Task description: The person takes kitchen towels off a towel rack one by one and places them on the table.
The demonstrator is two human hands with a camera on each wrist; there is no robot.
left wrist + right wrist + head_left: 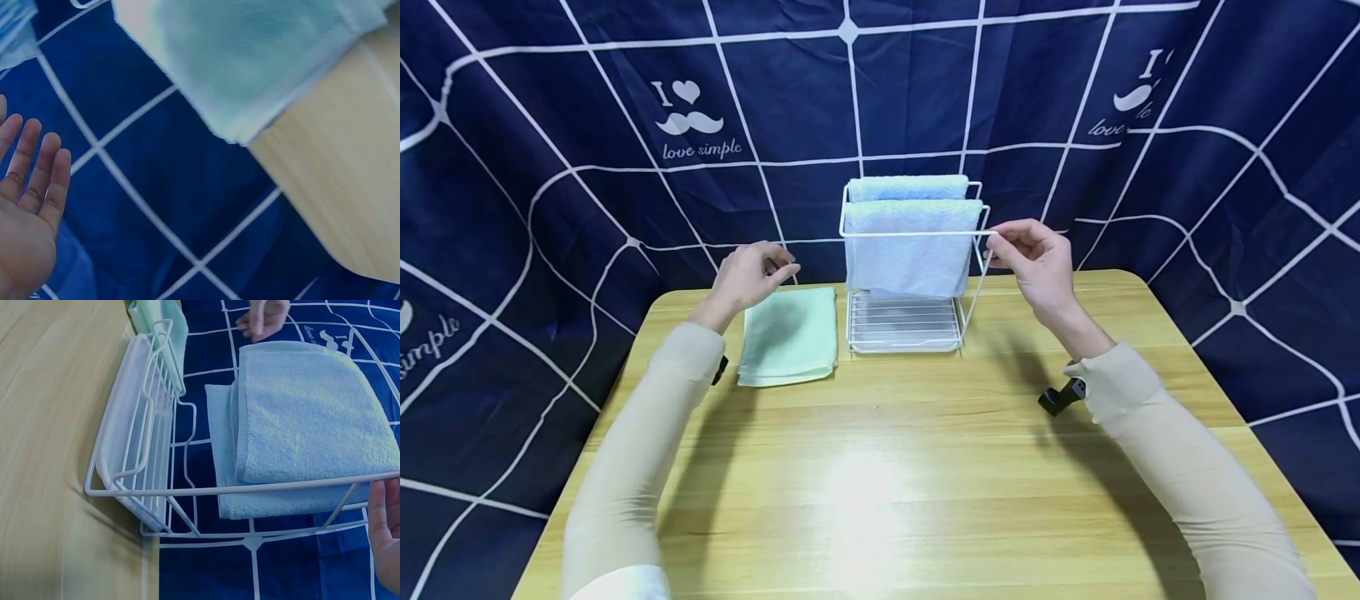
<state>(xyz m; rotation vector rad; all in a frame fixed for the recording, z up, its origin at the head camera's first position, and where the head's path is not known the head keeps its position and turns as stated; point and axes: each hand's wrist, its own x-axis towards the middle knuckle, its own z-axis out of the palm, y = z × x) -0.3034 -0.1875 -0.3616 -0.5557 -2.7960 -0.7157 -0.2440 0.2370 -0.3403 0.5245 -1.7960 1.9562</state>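
Note:
A white wire towel rack (917, 234) stands at the back of the table, with a drip tray at its base. Two light blue towels hang over its bars, the front one (910, 258) lower than the back one (910, 187). With thumb and fingers, my right hand (1037, 265) grips the rack's front upper right corner; the right wrist view shows the fingers (379, 515) against the wire. My left hand (748, 275) hovers holding nothing, above the back left of a folded pale green cloth (792, 346). In the left wrist view its fingers (44, 165) are extended.
The wooden table (880, 467) has rounded back corners. A dark blue curtain (790, 100) with white grid lines hangs behind it and along both sides. A black device (1062, 397) is strapped under my right wrist.

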